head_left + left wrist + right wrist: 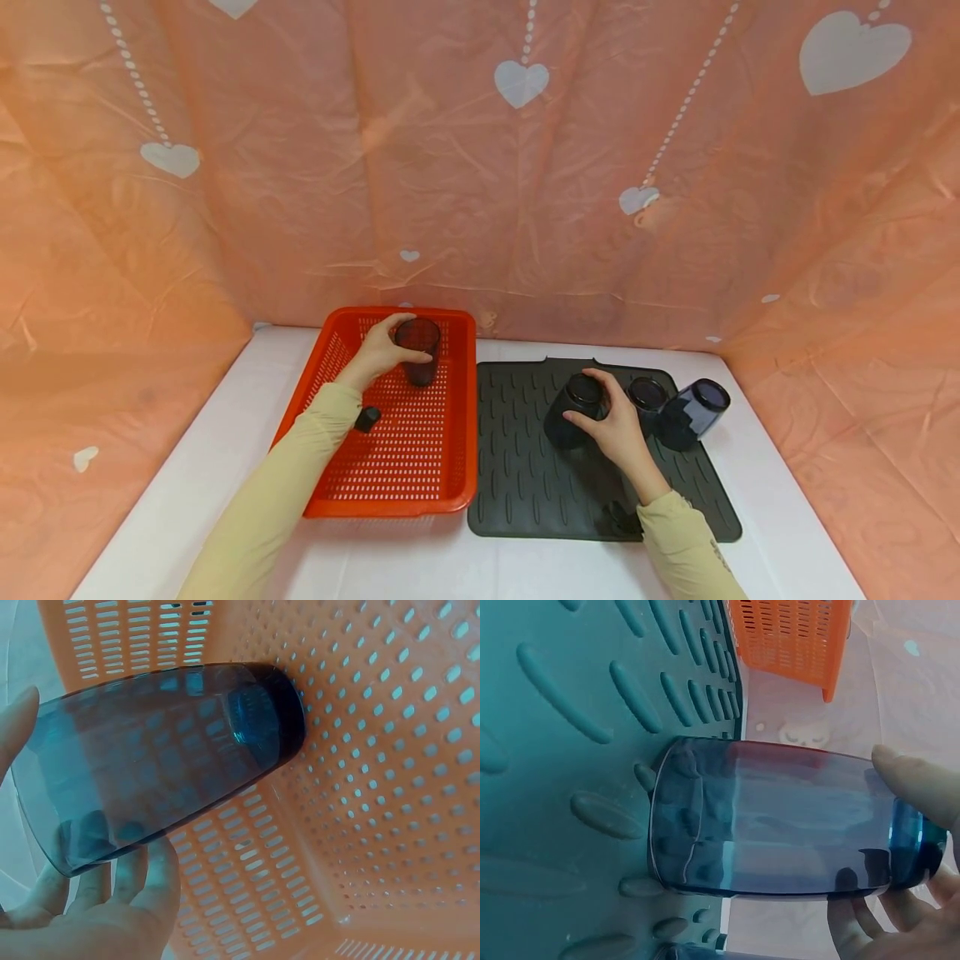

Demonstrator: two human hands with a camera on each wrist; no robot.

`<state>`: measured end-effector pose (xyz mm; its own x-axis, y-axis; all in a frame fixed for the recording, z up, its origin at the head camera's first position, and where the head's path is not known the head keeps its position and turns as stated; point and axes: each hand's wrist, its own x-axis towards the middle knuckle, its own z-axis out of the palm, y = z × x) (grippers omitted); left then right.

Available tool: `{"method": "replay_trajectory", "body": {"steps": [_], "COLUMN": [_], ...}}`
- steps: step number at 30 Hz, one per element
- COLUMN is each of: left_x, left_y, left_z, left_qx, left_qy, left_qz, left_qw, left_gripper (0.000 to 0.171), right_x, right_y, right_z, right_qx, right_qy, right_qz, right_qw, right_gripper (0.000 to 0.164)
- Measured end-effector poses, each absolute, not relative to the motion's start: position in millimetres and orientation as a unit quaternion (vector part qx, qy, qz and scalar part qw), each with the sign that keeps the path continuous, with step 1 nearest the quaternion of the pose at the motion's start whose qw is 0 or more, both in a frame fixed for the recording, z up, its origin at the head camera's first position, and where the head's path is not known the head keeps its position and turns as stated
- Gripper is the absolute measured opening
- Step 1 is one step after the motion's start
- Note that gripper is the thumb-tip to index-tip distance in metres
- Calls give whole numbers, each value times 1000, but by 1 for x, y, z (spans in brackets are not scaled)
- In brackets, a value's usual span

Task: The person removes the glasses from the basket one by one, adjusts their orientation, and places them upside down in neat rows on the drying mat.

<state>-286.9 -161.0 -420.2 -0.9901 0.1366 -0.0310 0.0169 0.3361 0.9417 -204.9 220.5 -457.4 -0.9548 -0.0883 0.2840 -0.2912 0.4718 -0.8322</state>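
My left hand (381,350) grips a dark tinted drinking glass (420,367) near its rim, inside the orange-red plastic basket (471,408). The left wrist view has this glass (165,757) with its thick base towards the perforated basket floor. Over on the dark ribbed drying mat (517,483), my right hand (622,425) holds a second tinted glass (562,427) by its base end. That glass (802,817) is upside down, its rim at the mat's surface in the right wrist view. Thumb and fingers stand on opposite sides of each glass.
Two more tinted glasses, one (647,392) close behind my right hand and another (692,415) beside it, stand upside down at the mat's right side. Basket and mat lie side by side on a white table (405,558). A pink heart-patterned curtain (450,183) surrounds the table's back and sides.
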Motion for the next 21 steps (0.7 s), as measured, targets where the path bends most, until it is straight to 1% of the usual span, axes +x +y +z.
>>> {"method": "replay_trajectory", "body": {"steps": [14,21], "left_x": [-278,-271], "left_y": [-163,-164], "left_z": [-415,-415], "left_qx": [33,45], "left_qy": [811,818], "left_qz": [580,569], "left_qw": [69,73], "left_gripper": [78,78], "right_x": [-203,-201], "right_y": [223,225], "right_z": [-454,-452], "right_qx": [106,102], "right_qy": [-844,-837], "right_qz": [518,532], "right_qw": [88,79], "right_gripper": [74,68]}}
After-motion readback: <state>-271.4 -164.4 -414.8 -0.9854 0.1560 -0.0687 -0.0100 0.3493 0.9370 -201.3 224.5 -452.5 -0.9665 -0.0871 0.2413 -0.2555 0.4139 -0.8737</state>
